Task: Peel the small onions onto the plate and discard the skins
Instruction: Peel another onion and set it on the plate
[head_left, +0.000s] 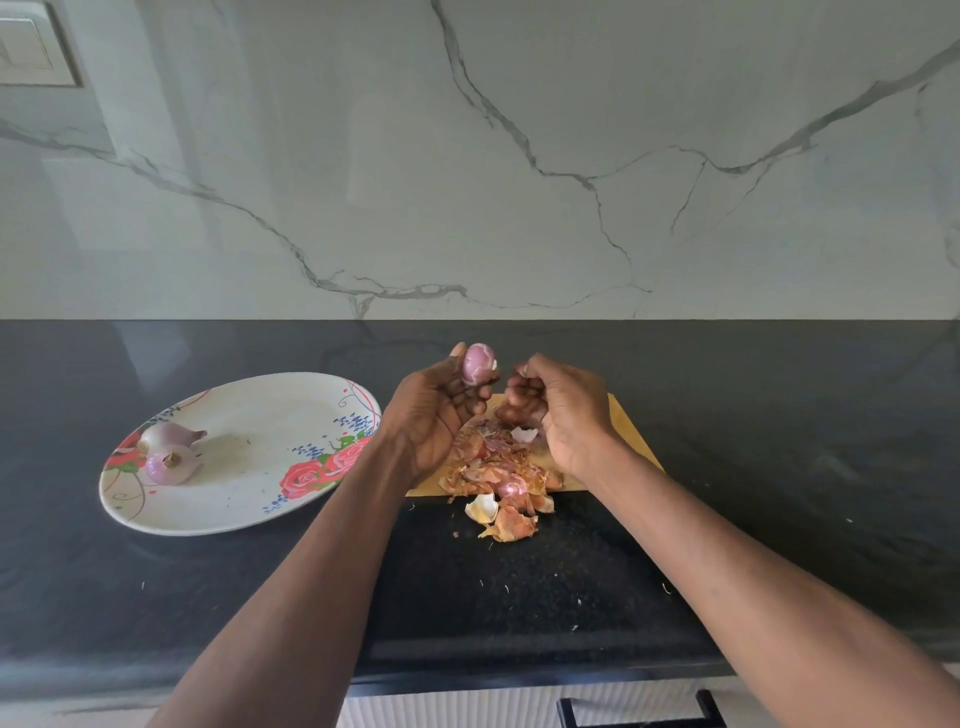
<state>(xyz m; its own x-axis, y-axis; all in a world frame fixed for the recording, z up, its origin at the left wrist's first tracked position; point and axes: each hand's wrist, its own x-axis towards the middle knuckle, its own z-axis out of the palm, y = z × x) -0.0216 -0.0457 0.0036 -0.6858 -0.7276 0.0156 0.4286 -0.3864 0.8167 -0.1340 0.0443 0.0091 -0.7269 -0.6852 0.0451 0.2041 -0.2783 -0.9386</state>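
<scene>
- A person's left hand (434, 410) grips a small, mostly peeled purple onion (478, 363) between curled fingers and thumb, raised above the black stone counter (779, 467).
- The right hand (558, 410), just beside it, has its fingers curled together, pinching a pale scrap of skin (522, 370) at the fingertips.
- Below both hands, a heap of papery orange-brown onion skins (498, 478) covers a tan cutting board (631, 436) and spills onto the counter.
- To the left, an oval white plate with red rose print (249, 415) holds two small purple onions (169, 449), touching each other near its left rim.
- A white marble-veined wall (519, 156) rises behind.
</scene>
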